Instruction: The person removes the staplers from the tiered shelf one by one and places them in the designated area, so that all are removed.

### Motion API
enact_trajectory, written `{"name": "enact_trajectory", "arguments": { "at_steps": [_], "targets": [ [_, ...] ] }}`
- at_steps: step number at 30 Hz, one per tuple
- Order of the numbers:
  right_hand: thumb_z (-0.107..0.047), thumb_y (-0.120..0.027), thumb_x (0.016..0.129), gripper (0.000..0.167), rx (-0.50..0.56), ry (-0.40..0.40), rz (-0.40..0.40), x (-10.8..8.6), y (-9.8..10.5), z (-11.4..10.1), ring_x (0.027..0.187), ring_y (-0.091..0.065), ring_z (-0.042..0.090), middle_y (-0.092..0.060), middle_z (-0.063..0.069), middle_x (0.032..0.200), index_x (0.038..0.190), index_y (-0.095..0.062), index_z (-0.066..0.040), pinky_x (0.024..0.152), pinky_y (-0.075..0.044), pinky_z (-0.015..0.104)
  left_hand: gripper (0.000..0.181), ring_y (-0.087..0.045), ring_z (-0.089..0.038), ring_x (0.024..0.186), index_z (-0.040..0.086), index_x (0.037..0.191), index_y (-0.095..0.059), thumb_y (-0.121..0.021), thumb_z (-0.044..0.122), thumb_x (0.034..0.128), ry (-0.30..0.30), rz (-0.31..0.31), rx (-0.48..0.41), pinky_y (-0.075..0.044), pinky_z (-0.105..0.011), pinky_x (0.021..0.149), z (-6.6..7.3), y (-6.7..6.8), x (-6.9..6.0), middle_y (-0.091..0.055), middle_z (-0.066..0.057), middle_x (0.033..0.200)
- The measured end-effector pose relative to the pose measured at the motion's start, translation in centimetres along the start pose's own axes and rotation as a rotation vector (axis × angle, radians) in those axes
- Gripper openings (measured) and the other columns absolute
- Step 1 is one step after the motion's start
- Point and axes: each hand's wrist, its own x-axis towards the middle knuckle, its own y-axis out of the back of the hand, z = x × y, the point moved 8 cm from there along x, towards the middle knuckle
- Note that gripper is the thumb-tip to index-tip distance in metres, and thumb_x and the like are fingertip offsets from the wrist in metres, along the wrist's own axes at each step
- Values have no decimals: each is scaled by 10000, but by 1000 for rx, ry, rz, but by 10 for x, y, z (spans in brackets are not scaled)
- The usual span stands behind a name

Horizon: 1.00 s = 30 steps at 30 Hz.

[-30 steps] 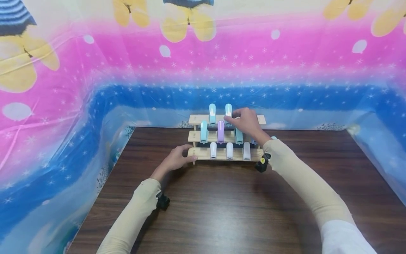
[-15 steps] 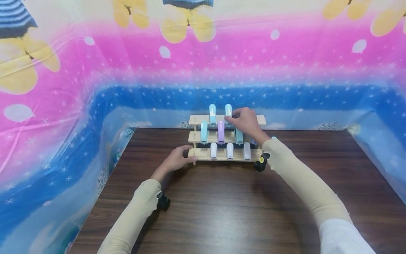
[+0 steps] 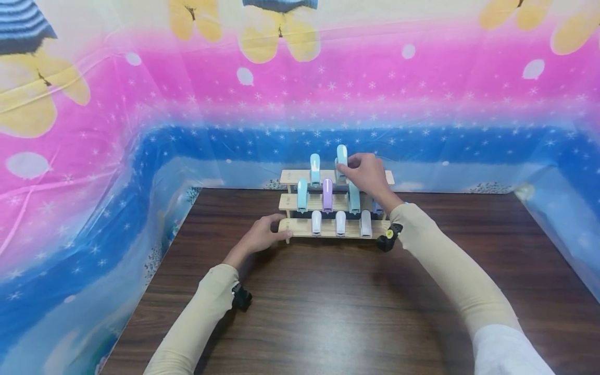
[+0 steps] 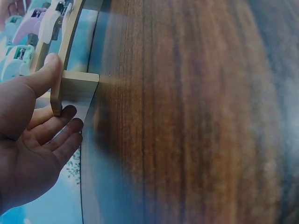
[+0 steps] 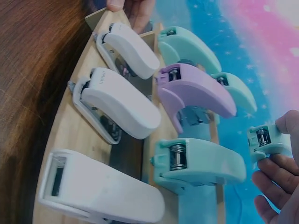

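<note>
A three-tier wooden rack (image 3: pixel 300 227) bears small staplers in rows. My left hand (image 3: pixel 259 234) holds its lower left end; in the left wrist view the thumb (image 4: pixel 46 74) lies on the bottom board and the fingers are beneath it. My right hand (image 3: pixel 367 174) pinches a light turquoise stapler (image 3: pixel 342 156) just above the top tier. In the right wrist view that held stapler (image 5: pixel 268 140) shows its spring end, the rest covered by the hand. Another turquoise stapler (image 3: pixel 315 169) stands left of it on the top tier.
The middle tier has a turquoise stapler (image 3: pixel 302 194), a purple stapler (image 3: pixel 327 194) and a green-turquoise stapler (image 3: pixel 353 198), with another partly behind my right wrist. Three white staplers, one at the right (image 3: pixel 365 224), line the bottom tier. A patterned cloth (image 3: pixel 234 140) hangs behind the brown table (image 3: pixel 304 302).
My right hand has raised the turquoise stapler slightly up and to the right from the top tier. The left hand stays in place on the rack.
</note>
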Motion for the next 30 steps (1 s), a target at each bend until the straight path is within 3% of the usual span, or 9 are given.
{"name": "enact_trajectory", "arguments": {
  "at_steps": [16, 23, 30],
  "targets": [
    [-470, -738, 922, 481, 28, -3, 64, -3, 41, -4, 988, -695, 259, -756, 111, 1079, 1160, -742, -52, 884, -543, 445, 634, -443, -362, 1421, 13, 1463, -526, -731, 349, 965, 1, 0, -5, -351, -571, 1146, 4, 0, -2, -518, -200, 1501],
    [-467, -730, 929, 483, 22, -12, 95, -11, 56, 2, 1004, -692, 279, -753, 128, 1087, 1163, -741, -44, 855, -553, 461, 637, -448, -367, 1416, 25, 1465, -527, -732, 358, 963, 12, 1, -4, -348, -577, 1146, 3, 0, -3, -516, -198, 1504],
    [-517, -720, 920, 518, -1, -33, 123, -16, 71, 12, 1035, -689, 275, -756, 114, 1103, 1174, -745, -66, 928, -520, 480, 645, -452, -364, 1411, 27, 1470, -524, -737, 359, 959, 14, -1, -8, -355, -579, 1140, 4, 0, -3, -506, -198, 1513]
  ]
}}
